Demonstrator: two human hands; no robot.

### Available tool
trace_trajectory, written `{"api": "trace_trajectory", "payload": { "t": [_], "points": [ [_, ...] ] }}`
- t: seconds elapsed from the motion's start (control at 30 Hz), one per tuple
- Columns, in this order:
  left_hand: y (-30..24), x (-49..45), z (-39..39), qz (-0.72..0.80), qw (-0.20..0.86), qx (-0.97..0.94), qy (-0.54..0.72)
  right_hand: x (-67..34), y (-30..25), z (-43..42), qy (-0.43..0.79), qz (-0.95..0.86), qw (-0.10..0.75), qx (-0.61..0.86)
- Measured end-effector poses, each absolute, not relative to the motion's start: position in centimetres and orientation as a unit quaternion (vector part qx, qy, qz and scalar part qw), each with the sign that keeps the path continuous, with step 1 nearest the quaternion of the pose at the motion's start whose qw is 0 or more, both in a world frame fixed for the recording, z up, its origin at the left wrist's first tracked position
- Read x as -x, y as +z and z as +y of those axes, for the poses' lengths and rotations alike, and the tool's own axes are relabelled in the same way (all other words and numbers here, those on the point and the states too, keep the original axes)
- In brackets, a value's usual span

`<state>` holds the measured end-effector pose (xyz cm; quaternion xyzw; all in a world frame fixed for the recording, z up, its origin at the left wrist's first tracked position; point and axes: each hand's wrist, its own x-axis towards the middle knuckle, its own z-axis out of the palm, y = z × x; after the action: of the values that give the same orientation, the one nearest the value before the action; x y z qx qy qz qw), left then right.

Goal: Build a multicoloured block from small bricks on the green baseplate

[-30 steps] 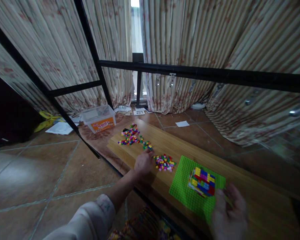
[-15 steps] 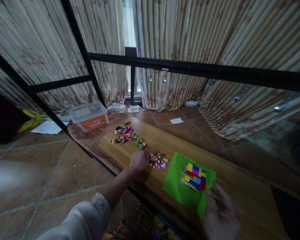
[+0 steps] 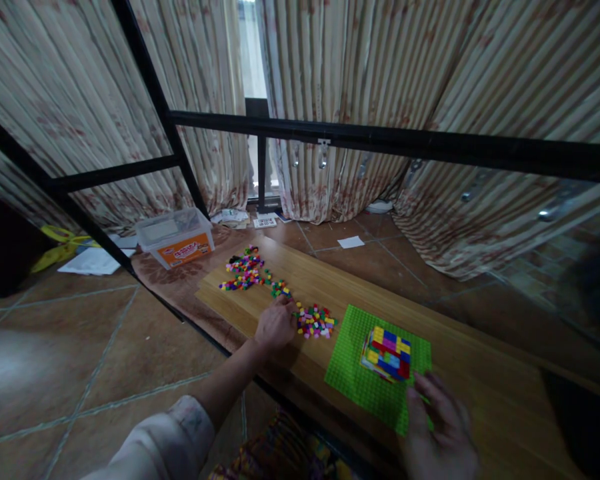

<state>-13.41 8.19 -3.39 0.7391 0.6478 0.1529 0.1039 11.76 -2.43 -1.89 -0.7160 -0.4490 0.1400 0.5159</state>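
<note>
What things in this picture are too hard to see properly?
Head view:
Left hand: its back hides whether it pinches a brick from the small pile.
Right hand: blurred and cut by the bottom edge; its grip on the baseplate is unclear.
Box: label too small to read.

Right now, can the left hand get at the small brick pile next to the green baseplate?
Probably yes: the left hand rests on the board right beside the small brick pile, with nothing between them.
</note>
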Motion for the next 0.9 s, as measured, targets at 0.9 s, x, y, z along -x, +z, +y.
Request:
{"api": "trace_trajectory", "payload": {
  "t": [0.9],
  "points": [
    [-1.1, -0.4, 3.6, 0.491, 0.573, -0.436, 0.490, -12.1, -1.7, -1.0, 0.130, -0.599, 0.476, 0.631]
  ]
}}
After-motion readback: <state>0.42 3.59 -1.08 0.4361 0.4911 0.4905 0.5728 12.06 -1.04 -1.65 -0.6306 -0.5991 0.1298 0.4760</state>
